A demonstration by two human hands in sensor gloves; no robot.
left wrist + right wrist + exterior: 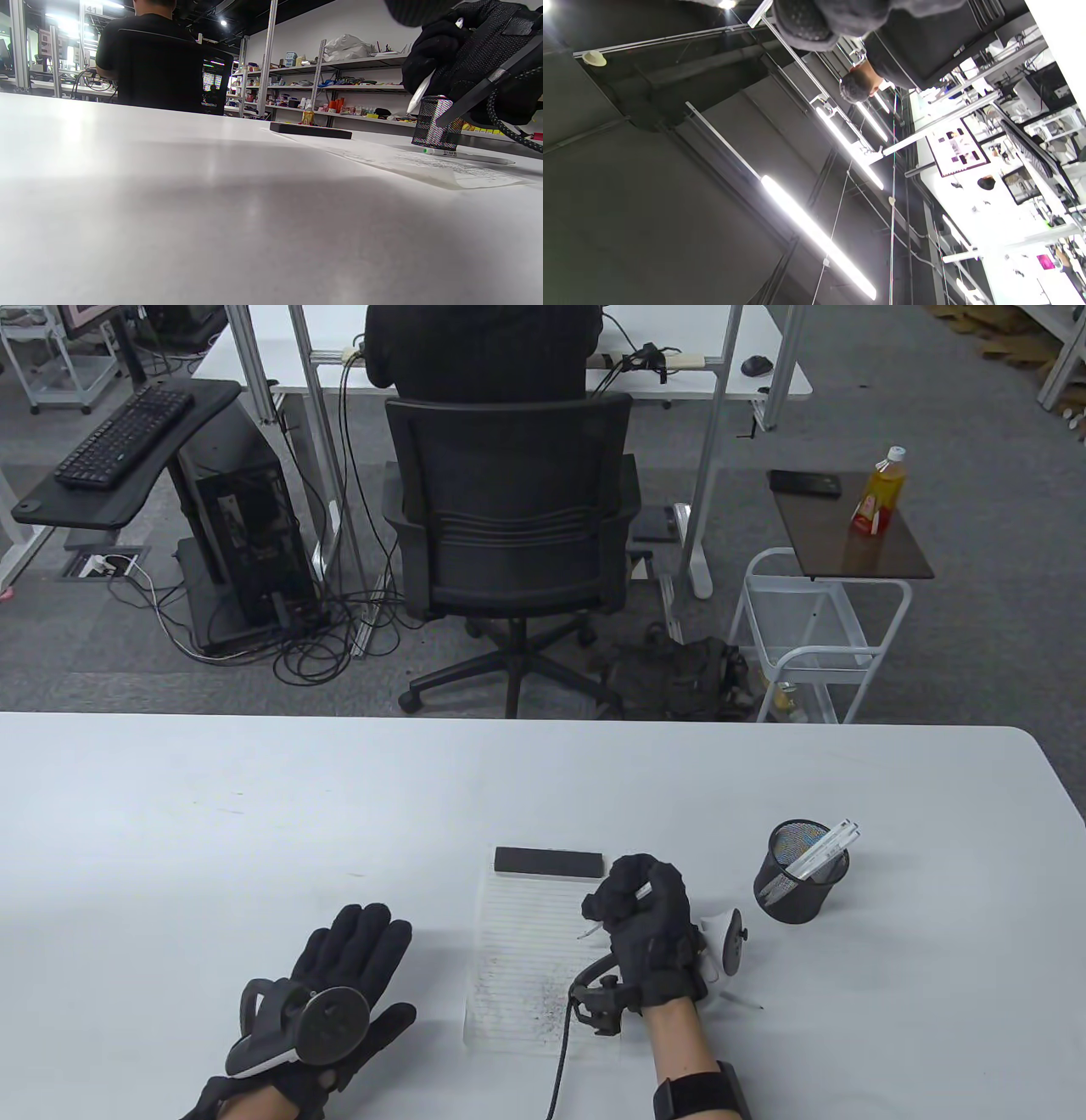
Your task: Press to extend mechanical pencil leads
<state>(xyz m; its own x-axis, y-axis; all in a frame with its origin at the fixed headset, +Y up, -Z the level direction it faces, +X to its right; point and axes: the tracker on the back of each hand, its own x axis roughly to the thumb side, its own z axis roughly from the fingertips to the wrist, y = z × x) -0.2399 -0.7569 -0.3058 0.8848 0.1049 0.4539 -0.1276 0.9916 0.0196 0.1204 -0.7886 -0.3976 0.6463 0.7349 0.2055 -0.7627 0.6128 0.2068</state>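
So the right hand [649, 929] is curled tight around a white mechanical pencil [615, 909], held over the lined notepad [526, 950] with the tip pointing down and to the left. From the left wrist view you can see the pencil's lower half poking out below the fist, tip clear of the paper. The left hand [339, 984] is just lying flat on the table [254, 831], fingers spread, holding nothing.

What I'd worry about: the top end of the pencil is buried in the glove, so I can't tell whether the thumb is actually on the button. If it's off centre, the press probably slides off instead of clicking. Click too many times and the lead sticks out long and likely snaps the moment it touches paper; the pad already has dark specks scattered over its lower part, which look like lead bits to me. Those thick gloves likely don't help with feeling the click either.

Room-wise it's pretty comfy. The mesh pen cup [800, 872] with more pencils sits off to the right, near but apart from the hand. There's another pencil lying on the table beside the cup in the left wrist view. A black block [550, 861] sits at the pad's top edge. The far and left stretches of table give plenty of space, and the near edge is out of frame.
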